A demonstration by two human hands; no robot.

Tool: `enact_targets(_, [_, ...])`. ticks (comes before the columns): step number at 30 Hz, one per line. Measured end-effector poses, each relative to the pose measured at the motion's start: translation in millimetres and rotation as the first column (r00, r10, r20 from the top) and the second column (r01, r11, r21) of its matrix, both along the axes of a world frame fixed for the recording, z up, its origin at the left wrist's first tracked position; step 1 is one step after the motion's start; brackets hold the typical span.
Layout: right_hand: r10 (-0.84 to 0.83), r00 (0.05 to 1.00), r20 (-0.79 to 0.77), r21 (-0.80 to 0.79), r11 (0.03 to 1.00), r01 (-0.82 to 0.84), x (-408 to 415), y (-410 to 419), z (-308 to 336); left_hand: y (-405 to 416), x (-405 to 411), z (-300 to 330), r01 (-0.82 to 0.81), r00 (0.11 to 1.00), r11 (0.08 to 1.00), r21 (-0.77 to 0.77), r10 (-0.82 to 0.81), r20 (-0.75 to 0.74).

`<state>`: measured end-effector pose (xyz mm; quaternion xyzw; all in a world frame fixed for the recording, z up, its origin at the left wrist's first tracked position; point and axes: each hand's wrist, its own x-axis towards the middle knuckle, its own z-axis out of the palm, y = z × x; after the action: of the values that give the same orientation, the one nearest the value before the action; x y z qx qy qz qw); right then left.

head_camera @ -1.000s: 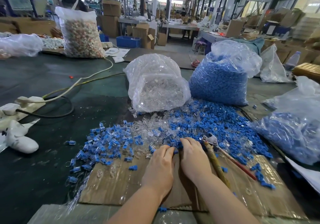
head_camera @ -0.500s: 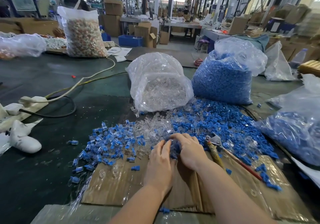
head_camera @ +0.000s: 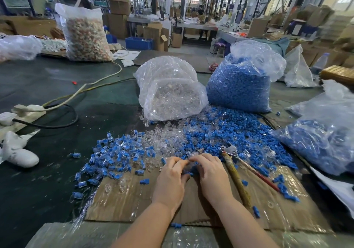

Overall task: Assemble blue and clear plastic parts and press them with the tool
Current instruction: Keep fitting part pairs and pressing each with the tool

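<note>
Factory hall with stacked cardboard boxes and workbenches fills the background; no writing there is sharp enough to read. Closer in, a dark green tabletop (head_camera: 47, 171) carries a worn sheet of cardboard (head_camera: 122, 203) along its near edge.

From the head camera, both hands meet over the far edge of that cardboard. The left hand (head_camera: 170, 180) and right hand (head_camera: 210, 175) have their fingers curled inward toward each other, pinching small blue and clear parts (head_camera: 188, 169) between the fingertips. Exactly which way the held pieces point cannot be told, since the fingers cover most of them.

Just right of the right hand lies the pressing tool (head_camera: 232, 164), a plier-like tool. Its metal head points away from the person and its two handles run back toward the near edge, one yellowish, one red.

Beyond the hands spreads a loose pile of blue parts (head_camera: 229, 133), with clear parts (head_camera: 164, 138) mixed in to its left. Left of the left hand lie assembled blue-and-clear pieces (head_camera: 115, 152). Farther off stand a bag of clear parts (head_camera: 170, 92) and a bag of blue parts (head_camera: 243, 83).

Bare cardboard lies open to the near left of the hands.
</note>
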<state>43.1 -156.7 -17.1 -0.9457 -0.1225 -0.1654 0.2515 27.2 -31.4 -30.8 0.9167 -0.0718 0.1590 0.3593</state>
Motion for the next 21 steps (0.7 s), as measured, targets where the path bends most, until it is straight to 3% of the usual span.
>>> enact_targets(9, [-0.09,0.996,-0.021,0.016,0.996,0.091,-9,0,-7,-1,-3,4,-0.013,1.0,0.995,-0.099,0.012,-0.012])
enact_targets(13, [-0.136,0.983,0.123,0.074,0.989,0.128,-17,1,-4,-1,-3,3,-0.028,0.999,0.992,-0.126,0.024,-0.032])
enact_targets(16, [-0.08,0.972,0.222,0.019,0.997,0.078,-21,2,-1,-1,-2,3,-0.031,0.999,0.992,-0.126,0.026,-0.041])
enact_targets(21, [-0.046,0.968,0.248,-0.103,0.992,0.073,-21,3,-2,-1,-3,4,-0.033,0.999,0.994,-0.104,0.03,-0.03])
